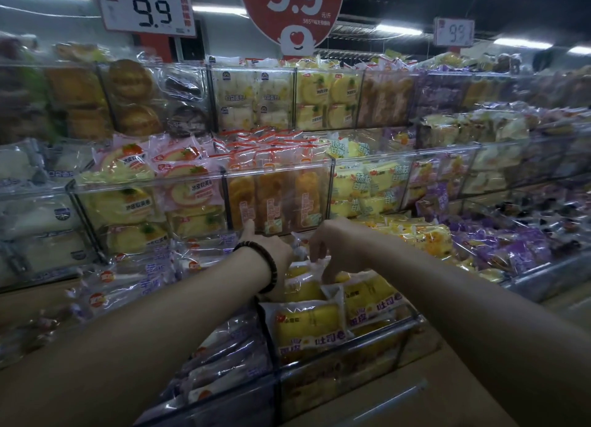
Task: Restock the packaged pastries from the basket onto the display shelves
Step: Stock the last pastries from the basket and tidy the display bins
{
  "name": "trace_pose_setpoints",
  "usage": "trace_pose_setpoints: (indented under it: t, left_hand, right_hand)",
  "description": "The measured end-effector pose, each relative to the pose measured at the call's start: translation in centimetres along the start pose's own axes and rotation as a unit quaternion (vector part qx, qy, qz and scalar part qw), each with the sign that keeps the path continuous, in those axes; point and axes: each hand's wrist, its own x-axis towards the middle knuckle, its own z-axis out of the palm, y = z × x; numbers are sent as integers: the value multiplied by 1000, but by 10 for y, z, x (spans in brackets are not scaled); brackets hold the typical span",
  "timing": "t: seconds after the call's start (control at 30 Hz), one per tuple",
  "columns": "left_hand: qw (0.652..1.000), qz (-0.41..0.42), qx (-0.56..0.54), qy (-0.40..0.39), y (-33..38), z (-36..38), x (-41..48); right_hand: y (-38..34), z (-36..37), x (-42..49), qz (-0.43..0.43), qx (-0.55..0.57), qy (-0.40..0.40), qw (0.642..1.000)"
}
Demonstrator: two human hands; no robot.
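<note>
Yellow packaged toast pastries (pixel 307 322) fill a clear bin (pixel 361 346) on the lowest shelf in front of me. My left hand (pixel 271 254), with a dark bead bracelet at the wrist, reaches into the back of that bin; its index finger points up at the orange pastry bin (pixel 275 199) above. My right hand (pixel 329 250) hangs over the same bin and its curled fingers pinch the top edge of a yellow pastry packet (pixel 302 282). No basket is in view.
Tiered clear acrylic bins hold wrapped breads: purple-labelled packets (pixel 128 286) at lower left, purple packets (pixel 518 244) at right, roll cakes (pixel 128 183) at left. Price signs reading 9.9 (pixel 150 10) hang above. A wooden ledge (pixel 415 391) runs below the front bin.
</note>
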Motion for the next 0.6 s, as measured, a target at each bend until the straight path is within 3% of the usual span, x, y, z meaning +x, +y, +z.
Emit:
trace_pose_setpoints:
  t: [0.1,0.33,0.47,0.6]
  left_hand:
    - [1000,9,-12,-24,5,-7,-4]
    - [1000,8,10,20,3,10,2]
    - [999,2,28,36,-2,10,1]
    - [998,-11,23,52,-7,13,-1]
  right_hand:
    - [4,7,0,5,7,-8,1000]
    - [-3,9,5,-44,-79,-38,995]
    - [-3,15,7,-46,-163,2,985]
    - [-7,19,12,-12,-173,9,985]
